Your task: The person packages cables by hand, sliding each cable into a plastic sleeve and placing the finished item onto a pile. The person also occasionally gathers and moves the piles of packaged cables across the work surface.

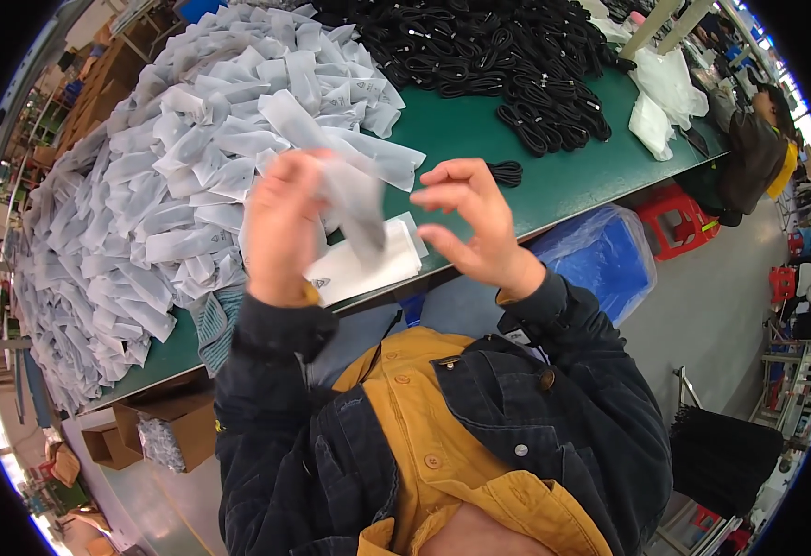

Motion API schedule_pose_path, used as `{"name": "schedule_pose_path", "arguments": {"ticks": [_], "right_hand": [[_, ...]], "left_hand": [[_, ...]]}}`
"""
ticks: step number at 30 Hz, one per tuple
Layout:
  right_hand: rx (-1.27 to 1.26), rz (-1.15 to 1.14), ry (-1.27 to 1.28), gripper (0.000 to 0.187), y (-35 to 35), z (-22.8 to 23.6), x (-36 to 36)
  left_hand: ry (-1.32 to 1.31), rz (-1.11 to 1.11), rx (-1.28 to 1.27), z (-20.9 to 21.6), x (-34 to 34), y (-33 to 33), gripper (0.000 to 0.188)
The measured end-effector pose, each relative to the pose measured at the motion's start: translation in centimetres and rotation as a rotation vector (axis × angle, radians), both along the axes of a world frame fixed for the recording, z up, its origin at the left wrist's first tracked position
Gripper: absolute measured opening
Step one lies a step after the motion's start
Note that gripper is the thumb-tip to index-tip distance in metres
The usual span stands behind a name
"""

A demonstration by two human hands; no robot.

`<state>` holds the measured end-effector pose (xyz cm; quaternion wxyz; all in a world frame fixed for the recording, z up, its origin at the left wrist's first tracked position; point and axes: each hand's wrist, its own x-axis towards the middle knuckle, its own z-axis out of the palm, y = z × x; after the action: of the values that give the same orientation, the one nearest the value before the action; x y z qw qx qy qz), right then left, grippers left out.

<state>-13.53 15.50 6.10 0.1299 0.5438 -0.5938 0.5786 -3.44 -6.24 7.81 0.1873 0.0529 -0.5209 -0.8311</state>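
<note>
The left hand is up over the green worktop, and its fingers are closed on a see-through bag. The right hand is just beside the bag with its fingers spread open. Under them lies a small stack of flat bags. Farther off sit a big heap of white bags and a pile of black cables.

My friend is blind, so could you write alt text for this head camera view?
A person's left hand holds up a translucent white bag while the right hand hovers beside it with its fingers spread, above a green table piled with white bags and coiled black cables.
</note>
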Motion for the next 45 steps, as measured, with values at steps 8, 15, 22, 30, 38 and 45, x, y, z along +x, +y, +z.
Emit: {"name": "schedule_pose_path", "arguments": {"ticks": [8,15,22,30,38,45], "right_hand": [[0.830,-0.651,0.013,0.025,3.1,-5.8,-5.9],[0.888,-0.699,0.027,0.027,4.0,-5.5,-4.2],[0.566,-0.455,-0.277,0.028,4.9,-6.8,-2.8],[0.476,-0.105,-0.104,0.044,5.3,-5.3,1.6],[0.525,-0.051,0.130,0.046,5.8,-4.8,2.0],[0.639,0.108,-0.108,0.036,6.1,-4.7,1.5]], "left_hand": [[-0.149,0.514,-1.186,-2.1,2.5,0.0,0.020],[-0.114,0.155,-1.363,-8.4,3.0,6.5,0.017],[-0.203,0.201,-1.197,-9.4,2.7,6.7,0.009],[-0.227,0.190,-1.098,-7.9,3.3,6.6,0.007],[-0.217,0.169,-1.039,-8.1,4.0,7.1,0.007],[-0.138,0.189,-1.012,-6.9,4.0,7.6,0.010]]}}
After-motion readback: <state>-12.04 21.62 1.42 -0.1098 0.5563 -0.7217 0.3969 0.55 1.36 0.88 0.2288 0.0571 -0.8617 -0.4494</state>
